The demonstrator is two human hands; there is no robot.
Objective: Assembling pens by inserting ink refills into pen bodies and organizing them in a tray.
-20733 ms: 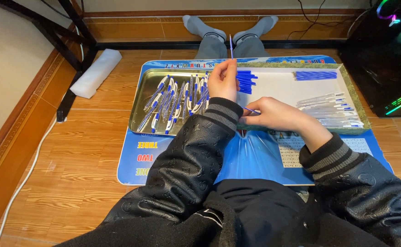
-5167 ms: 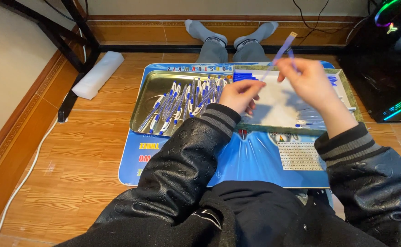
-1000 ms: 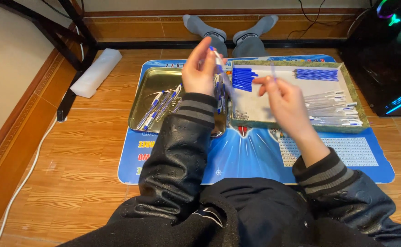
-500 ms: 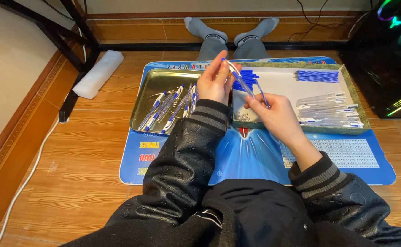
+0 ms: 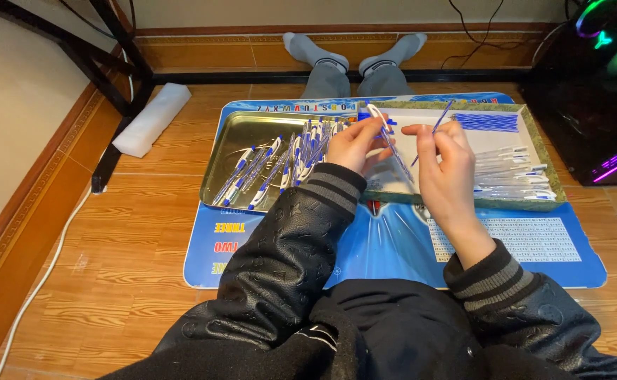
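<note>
Pen barrel (image 5: 391,144): clear, white-tipped, pinched in the left hand (image 5: 354,144), held above the near rim of the white tray (image 5: 463,200). Long axis slanted, upper end up-left near the fingertips, lower end down-right toward the right wrist. Refill (image 5: 431,130): thin, blue, pinched between thumb and forefinger of the right hand (image 5: 445,172), tilted the other way, top up-right, lower tip pointing down-left at the barrel. Lower tip just beside the barrel's lower half, apart or touching not clear. Both grips clenched, left on the barrel, right on the refill. Hands near each other, right the nearer to the gap between the two parts.

Further out: blue refills (image 5: 488,121) laid in a row at the tray's far right, clear barrels (image 5: 516,179) stacked below them. To the left, metal tray (image 5: 234,130) with a heap of blue-and-white pens (image 5: 280,165). Both trays on a blue mat (image 5: 393,246) on the wooden floor (image 5: 111,267). White foam block (image 5: 152,119) well apart, far left.
</note>
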